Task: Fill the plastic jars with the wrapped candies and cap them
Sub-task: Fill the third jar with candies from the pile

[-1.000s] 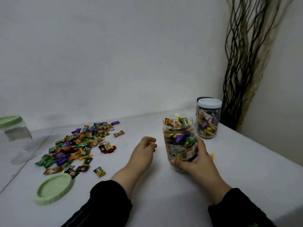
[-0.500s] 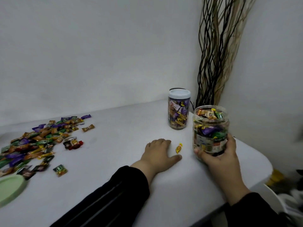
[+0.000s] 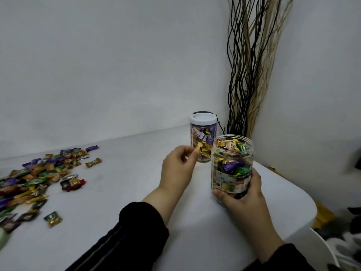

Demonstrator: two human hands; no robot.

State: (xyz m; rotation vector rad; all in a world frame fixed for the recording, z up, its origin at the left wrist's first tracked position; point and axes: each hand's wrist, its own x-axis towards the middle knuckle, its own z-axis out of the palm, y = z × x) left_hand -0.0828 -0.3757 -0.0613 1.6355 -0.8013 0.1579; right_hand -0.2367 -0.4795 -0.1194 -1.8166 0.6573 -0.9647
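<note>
The right hand (image 3: 241, 194) grips the lower body of the open plastic jar (image 3: 232, 165), fingers curled round its labelled wall; the jar stands upright near the right edge of the white table (image 3: 125, 202). The jar has no cap and is filled with wrapped candies to its rim. The left hand (image 3: 178, 169) is raised just left of the jar mouth and pinches a yellow wrapped candy (image 3: 199, 150) between thumb and fingertips; the remaining fingers are curled. The candy is level with the jar rim and apart from it.

Behind the open jar, just beside it, stands a second jar (image 3: 203, 139), filled with candies and closed with a white cap (image 3: 204, 118). A dark object sits behind the cap; its nature cannot be determined.

The loose candy pile (image 3: 39, 173) lies on the table at far left, well apart from both jars. A single green-wrapped candy (image 3: 52, 219) lies nearer the front edge. Dried twisted branches (image 3: 252, 65) rise in the corner behind the table.
</note>
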